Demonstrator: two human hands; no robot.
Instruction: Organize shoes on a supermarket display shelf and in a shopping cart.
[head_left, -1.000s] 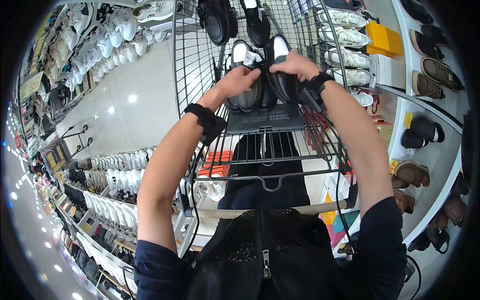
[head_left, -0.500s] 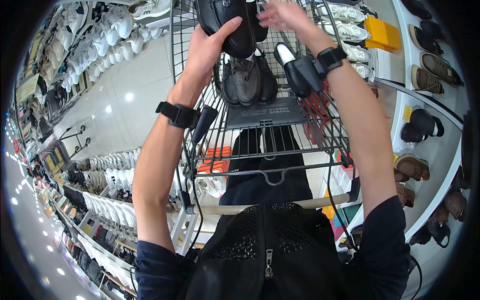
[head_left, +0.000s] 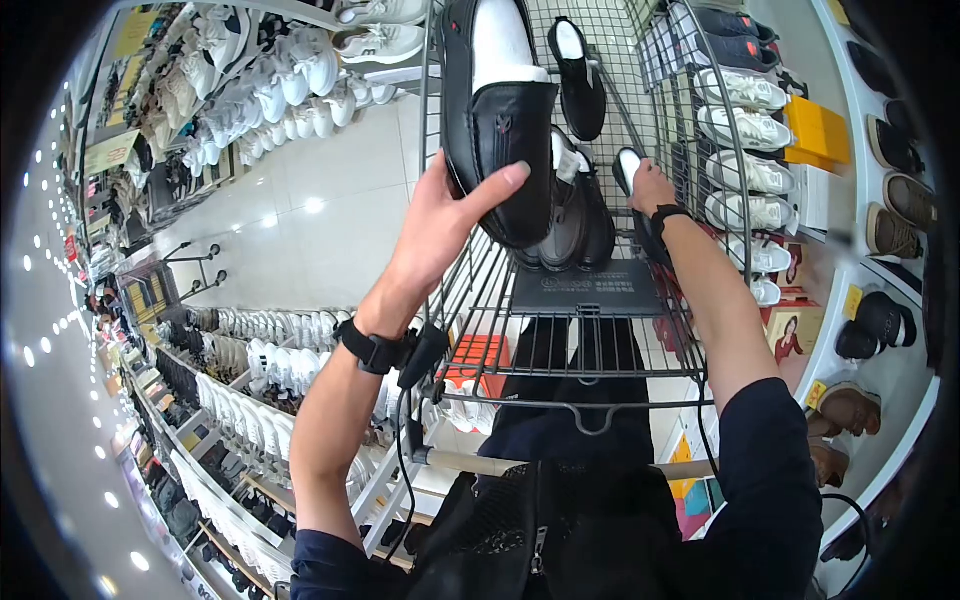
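Observation:
My left hand [head_left: 450,215] is closed round a black leather shoe [head_left: 515,165], thumb on its upper, raised over the left side of a wire cart [head_left: 490,335]. White stuffing shows in the shoe's opening. Over at the cart's right side, my right hand [head_left: 652,188] grips another black shoe [head_left: 643,222] with a pale insole, partly hidden by the hand and wrist. Between them stand dark shoes [head_left: 597,225], partly covered by the raised one. Farther up in the cart is a separate black shoe [head_left: 580,90].
A black panel [head_left: 588,288] with printed characters lies at the cart's near end. Shelves of white shoes [head_left: 750,170] and an orange box [head_left: 815,132] stand right; brown shoes [head_left: 850,408] sit farther right. Racks of white shoes [head_left: 245,410] line the left. An orange-red box [head_left: 475,362] shows beneath the cart.
My right hand has moved down and right, from open in the air to gripping the shoe at the cart's right side. The view has shifted, and the left-hand shoe now shows its opening.

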